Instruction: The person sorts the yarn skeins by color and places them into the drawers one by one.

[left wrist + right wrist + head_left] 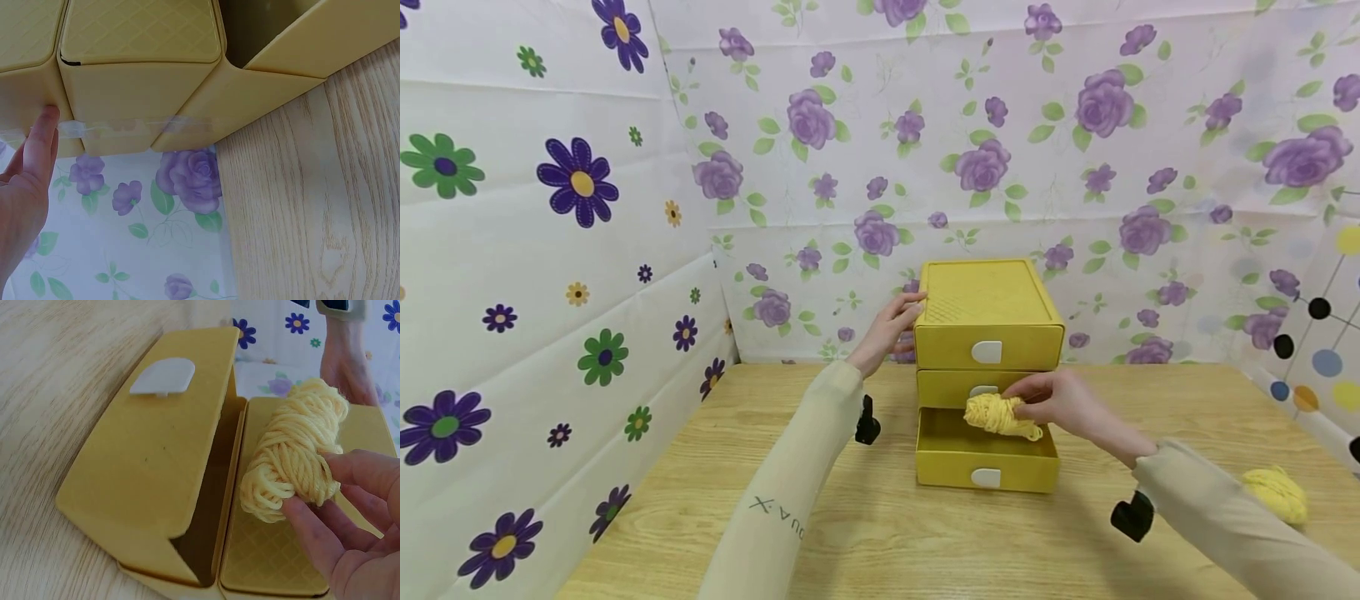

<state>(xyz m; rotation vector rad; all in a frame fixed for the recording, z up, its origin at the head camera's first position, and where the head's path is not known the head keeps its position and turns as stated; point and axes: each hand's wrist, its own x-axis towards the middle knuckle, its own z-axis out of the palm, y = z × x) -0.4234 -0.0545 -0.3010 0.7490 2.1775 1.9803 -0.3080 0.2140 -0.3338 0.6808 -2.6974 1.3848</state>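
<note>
A yellow three-drawer box [988, 292] stands on the table with its bottom drawer [951, 471] pulled out. My right hand [1067, 406] pinches a skein of yellow yarn [1000, 414] between thumb and fingers, above that open drawer. The right wrist view shows the yarn [294, 450] close up, wound in loops. My left hand [887, 333] rests against the left side of the box near its top, fingers straight. In the left wrist view, fingertips [47, 119] touch the box's side wall.
Another ball of yellow yarn [1276, 493] lies on the wooden table [865, 533] at the right, partly behind the right sleeve. White drawer tabs [987, 352] stick out from the fronts. Flowered sheets [820, 208] hang behind and at the left.
</note>
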